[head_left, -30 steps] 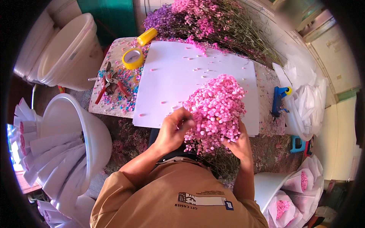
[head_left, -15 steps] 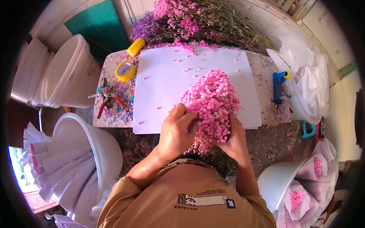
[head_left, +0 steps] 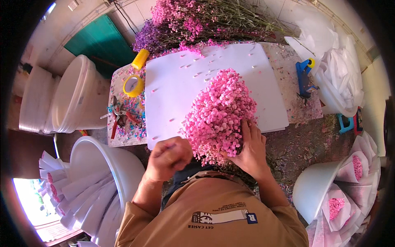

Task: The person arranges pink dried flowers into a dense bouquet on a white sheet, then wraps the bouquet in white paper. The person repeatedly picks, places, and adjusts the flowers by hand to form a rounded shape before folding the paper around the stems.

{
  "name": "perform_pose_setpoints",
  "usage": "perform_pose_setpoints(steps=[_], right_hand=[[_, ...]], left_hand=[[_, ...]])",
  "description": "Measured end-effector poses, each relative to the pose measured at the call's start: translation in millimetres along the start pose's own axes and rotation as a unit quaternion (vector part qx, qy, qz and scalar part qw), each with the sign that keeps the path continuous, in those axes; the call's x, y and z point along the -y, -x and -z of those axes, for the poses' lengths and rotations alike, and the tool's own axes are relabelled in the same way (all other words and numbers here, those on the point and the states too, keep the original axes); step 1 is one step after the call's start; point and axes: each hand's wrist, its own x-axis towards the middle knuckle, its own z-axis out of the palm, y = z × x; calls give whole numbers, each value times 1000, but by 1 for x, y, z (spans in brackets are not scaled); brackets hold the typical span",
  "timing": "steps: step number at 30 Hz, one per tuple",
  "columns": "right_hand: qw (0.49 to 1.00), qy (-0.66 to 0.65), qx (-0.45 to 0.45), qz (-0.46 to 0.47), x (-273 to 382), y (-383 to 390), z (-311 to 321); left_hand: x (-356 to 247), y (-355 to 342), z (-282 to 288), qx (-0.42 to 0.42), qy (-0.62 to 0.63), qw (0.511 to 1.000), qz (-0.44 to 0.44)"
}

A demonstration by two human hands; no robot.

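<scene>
A full bunch of pink baby's breath (head_left: 220,111) stands upright in front of me, over the near edge of the white paper sheets (head_left: 164,82). My right hand (head_left: 253,152) grips it from the right at its lower part, fingertips pressed against the blossoms; the stems are mostly hidden beneath. Just left of the bunch, apart from it, is my left hand (head_left: 168,158), its fingers curled in. Whether anything is inside those fingers is hidden.
Pruning shears (head_left: 119,117), a yellow tape roll (head_left: 133,86) and a blue tape dispenser (head_left: 303,78) lie on the table. Dried flowers (head_left: 197,24) are heaped behind. A white bucket of wrapped bundles (head_left: 107,164) stands left, another tub (head_left: 312,185) right.
My left hand has come off the blossoms and moved down and left. The bunch now looks fuller and more upright, while my right hand still holds it. The whole view has shifted slightly.
</scene>
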Motion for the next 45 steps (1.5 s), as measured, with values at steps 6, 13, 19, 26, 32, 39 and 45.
perform_pose_setpoints(steps=[6,13,19,26,32,39,45], right_hand=[[999,27,3,-20,11,4,-3],[1000,18,-6,-17,8,7,-7],[999,-27,-19,-5,3,9,-11],[1000,-12,-8,-13,6,9,-7],[1000,-14,-10,-14,4,10,-11],[999,-37,2,-11,3,12,-2],[999,-25,24,15,-2,9,5]], left_hand=[[-6,-38,-51,-28,-476,872,-113],[17,-53,-52,-49,-652,722,-225],[-1,-16,-61,62,-298,945,-119],[-15,-64,-63,11,-444,888,-118],[6,-98,-66,-89,-711,666,-204],[-1,-84,-68,-101,-572,758,-297],[-9,-139,23,-175,-453,860,-155]])
